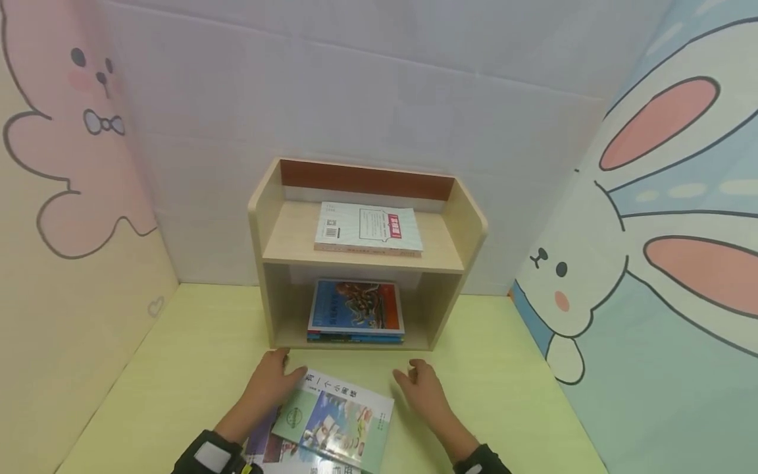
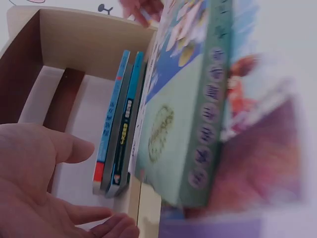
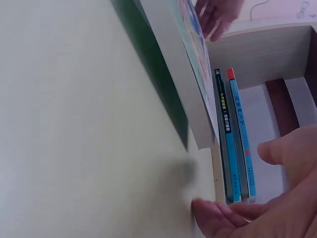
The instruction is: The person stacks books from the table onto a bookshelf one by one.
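A green and white book [image 1: 340,421] with a colourful cover picture lies tilted on top of a purple and white book [image 1: 260,438], near the front of the table. My left hand [image 1: 269,382] is beside its upper left corner, the thumb overlapping that corner in the head view. In the left wrist view the left hand [image 2: 34,183] has its thumb and fingers apart, with nothing between them. My right hand [image 1: 425,395] is just right of the green book, fingers loosely bent. The right wrist view shows a gap between the right hand [image 3: 287,188] and the book [image 3: 183,74].
Behind the hands stands a two-tier wooden shelf [image 1: 362,263]. A white paperback [image 1: 368,227] lies flat on its upper tier. Below, a blue and red book [image 1: 355,308] tops a small stack. Pale walls with cartoon animals border the yellow-green table [image 1: 189,355].
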### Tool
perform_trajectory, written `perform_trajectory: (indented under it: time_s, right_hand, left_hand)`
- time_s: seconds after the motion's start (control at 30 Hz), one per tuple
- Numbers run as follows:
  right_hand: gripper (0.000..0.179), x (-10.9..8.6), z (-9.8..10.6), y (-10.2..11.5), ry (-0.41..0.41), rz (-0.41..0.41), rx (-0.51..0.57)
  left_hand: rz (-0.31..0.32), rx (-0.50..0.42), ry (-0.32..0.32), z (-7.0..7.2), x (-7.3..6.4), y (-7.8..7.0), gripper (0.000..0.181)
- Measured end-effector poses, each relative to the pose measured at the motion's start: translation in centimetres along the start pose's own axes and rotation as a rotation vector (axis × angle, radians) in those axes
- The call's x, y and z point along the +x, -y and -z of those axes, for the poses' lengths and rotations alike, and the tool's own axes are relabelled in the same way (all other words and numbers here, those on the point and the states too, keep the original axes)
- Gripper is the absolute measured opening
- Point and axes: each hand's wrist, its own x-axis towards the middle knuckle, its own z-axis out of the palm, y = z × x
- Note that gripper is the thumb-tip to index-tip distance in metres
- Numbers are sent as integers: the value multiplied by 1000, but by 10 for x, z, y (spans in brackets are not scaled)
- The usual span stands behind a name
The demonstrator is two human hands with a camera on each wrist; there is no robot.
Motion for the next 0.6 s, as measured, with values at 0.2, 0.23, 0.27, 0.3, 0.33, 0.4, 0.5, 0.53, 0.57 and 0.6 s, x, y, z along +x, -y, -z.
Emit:
perform_trajectory:
  time_s: [0.2, 0.23, 0.27, 0.3, 0.33, 0.4, 0.5, 0.53, 0.57, 0.6]
  right_hand:
    - [69, -36, 19, 0, 200, -238, 231]
    - [69, -40, 21, 1, 223, -263, 264]
    - [69, -44, 22, 3, 245, -287, 283]
    - [70, -47, 22, 4, 263, -310, 304]
    - [70, -51, 21, 5, 284, -330, 329]
    - [69, -58, 19, 6, 323, -350, 379]
    - [67, -68, 14, 7, 365, -361, 442]
    - [64, -70, 12, 7, 371, -360, 458]
    - [61, -71, 9, 7, 372, -357, 468]
    - [58, -72, 7, 7, 370, -360, 474]
  left_hand:
    - [110, -45, 90, 18, -40, 3, 73]
    - [129, -56, 105, 20, -45, 2, 73]
    - [144, -66, 114, 21, -49, 1, 74]
    - [153, -74, 122, 21, -52, 0, 74]
    - [156, -81, 131, 22, -55, -1, 74]
    - [158, -96, 144, 20, -57, -2, 73]
    - [157, -121, 170, 14, -57, -3, 72]
    - [159, -128, 178, 12, -56, -3, 72]
    - [161, -131, 183, 10, -56, -4, 72]
    - [166, -138, 185, 8, -56, -4, 72]
